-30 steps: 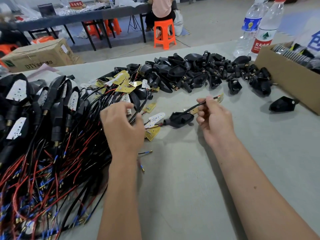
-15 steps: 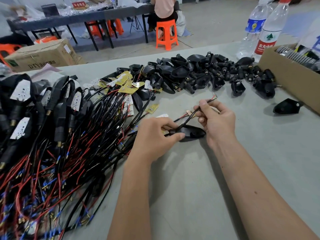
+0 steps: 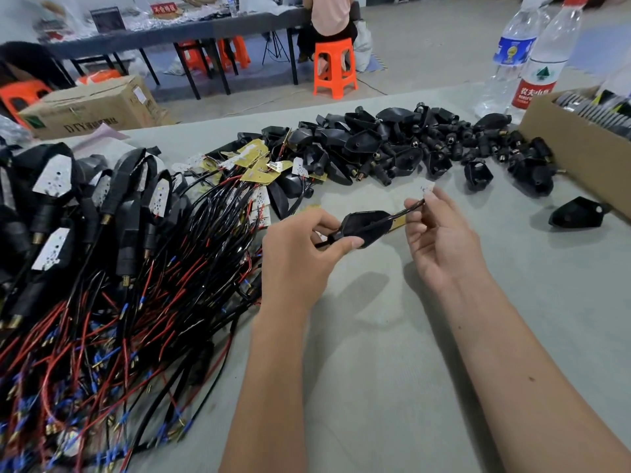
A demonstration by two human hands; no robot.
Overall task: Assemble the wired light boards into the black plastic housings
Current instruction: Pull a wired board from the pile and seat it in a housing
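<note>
Between the two hands, just above the surface, a black housing (image 3: 367, 227) is lying with its long axis running left to right. The left hand (image 3: 300, 257) is pinching its narrow left end, while the right hand (image 3: 440, 240), otherwise loosely open, is pinching the wire (image 3: 408, 209) sticking out toward the far right, so it looks better placed to draw the board in.

At your one o'clock, two plastic water bottles stand on the grey surface (image 3: 392, 336): a blue-labelled bottle (image 3: 510, 59) just behind a red-labelled bottle (image 3: 539, 63), nearly touching. At your two o'clock, an open cardboard box (image 3: 573, 145) holds dark ridged parts you can't make out. Off the surface at your eleven o'clock, a brown carton (image 3: 92, 107) sits on the floor. At twelve, an orange stool (image 3: 334, 68) carries a seated person (image 3: 329, 18) by a long dark table (image 3: 177, 34).
</note>
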